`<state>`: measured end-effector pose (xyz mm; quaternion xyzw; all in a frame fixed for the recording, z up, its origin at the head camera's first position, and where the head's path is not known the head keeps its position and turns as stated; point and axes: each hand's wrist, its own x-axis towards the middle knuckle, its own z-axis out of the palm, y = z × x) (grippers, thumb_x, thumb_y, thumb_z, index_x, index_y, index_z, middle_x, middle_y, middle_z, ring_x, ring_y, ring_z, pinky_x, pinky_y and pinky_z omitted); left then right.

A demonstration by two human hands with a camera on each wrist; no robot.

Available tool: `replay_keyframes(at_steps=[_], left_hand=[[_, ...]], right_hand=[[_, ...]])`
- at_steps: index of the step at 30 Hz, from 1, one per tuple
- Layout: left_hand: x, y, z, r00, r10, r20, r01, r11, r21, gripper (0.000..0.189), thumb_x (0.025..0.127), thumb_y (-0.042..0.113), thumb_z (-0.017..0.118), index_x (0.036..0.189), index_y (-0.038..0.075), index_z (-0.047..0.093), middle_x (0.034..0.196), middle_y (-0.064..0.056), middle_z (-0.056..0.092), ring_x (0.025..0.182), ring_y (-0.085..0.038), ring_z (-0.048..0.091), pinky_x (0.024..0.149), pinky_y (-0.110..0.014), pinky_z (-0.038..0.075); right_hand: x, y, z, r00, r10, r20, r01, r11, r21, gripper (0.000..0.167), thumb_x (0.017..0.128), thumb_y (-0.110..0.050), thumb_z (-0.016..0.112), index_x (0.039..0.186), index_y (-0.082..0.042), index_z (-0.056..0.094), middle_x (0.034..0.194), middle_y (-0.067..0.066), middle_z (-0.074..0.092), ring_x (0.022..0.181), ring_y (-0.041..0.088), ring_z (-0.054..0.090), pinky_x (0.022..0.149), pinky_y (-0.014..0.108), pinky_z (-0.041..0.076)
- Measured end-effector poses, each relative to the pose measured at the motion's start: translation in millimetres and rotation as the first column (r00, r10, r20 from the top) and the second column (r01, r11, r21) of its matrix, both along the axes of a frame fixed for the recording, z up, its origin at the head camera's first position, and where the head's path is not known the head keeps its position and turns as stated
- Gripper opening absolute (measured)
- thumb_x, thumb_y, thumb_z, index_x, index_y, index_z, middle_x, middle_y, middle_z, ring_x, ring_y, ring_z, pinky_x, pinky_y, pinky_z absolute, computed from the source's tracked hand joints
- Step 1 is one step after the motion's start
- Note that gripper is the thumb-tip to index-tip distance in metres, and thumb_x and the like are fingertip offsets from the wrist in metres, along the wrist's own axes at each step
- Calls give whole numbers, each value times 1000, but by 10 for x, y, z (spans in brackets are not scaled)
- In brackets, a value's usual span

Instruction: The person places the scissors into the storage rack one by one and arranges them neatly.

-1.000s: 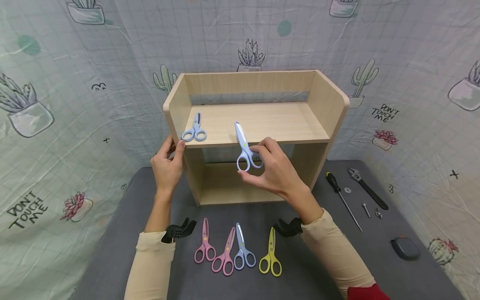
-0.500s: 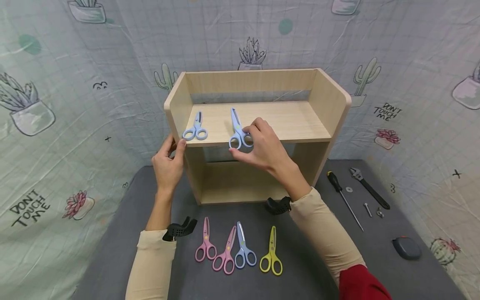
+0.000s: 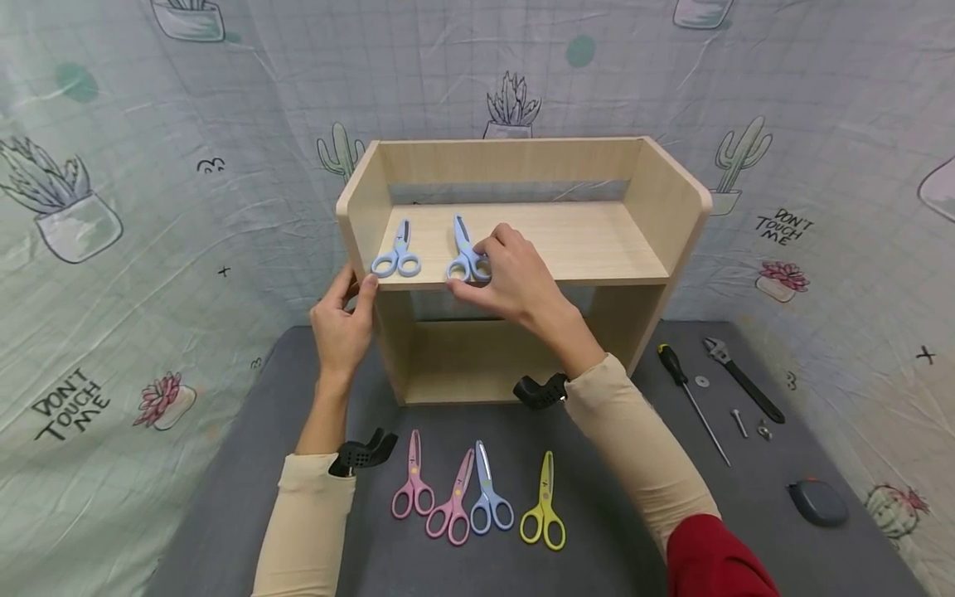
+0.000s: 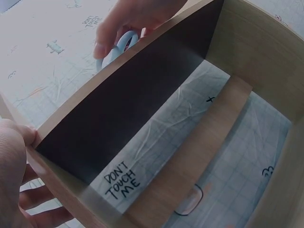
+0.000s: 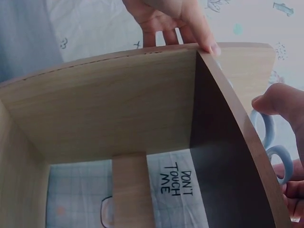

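Observation:
With thumb and fingers, my right hand (image 3: 515,274) holds light-blue scissors (image 3: 461,253) by their handle loops, blades pointing to the back, right at the front edge of the wooden shelf's upper board. In the right wrist view the thumb lies on one blue loop (image 5: 280,161). My left hand (image 3: 343,323) grips the shelf (image 3: 522,172) at its left front corner, thumb on the front edge and fingers along the outer side. Another pair of light-blue scissors (image 3: 396,259) lies on the upper board beside that thumb.
On the grey table in front lie two pink scissors (image 3: 412,485), blue scissors (image 3: 488,502) and yellow scissors (image 3: 546,506). To the right are a screwdriver (image 3: 690,394), an adjustable wrench (image 3: 746,381), a washer, a bolt and a dark rounded device (image 3: 818,502). A printed cloth hangs behind.
My right hand has carried the blue scissors back and slightly left, from in front of the shelf down to the upper board's front edge. The left hand has kept its place on the shelf.

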<state>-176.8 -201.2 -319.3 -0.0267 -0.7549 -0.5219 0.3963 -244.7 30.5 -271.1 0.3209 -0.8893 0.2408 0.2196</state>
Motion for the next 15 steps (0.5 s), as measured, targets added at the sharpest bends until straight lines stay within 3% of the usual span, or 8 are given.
replay_keyframes(at_steps=[15], left_hand=[[12,6,11,1000,-14,-28,14,1000,-7,37,98,13,64,134,1,63,120,-23,70,107,-36,70,73,-4,49]], right_hand=[[-105,-159,80,989,18,144,-26,998,54,66,84,-57,70,121,-2,69,112,10,57,93,24,55,87,38,48]])
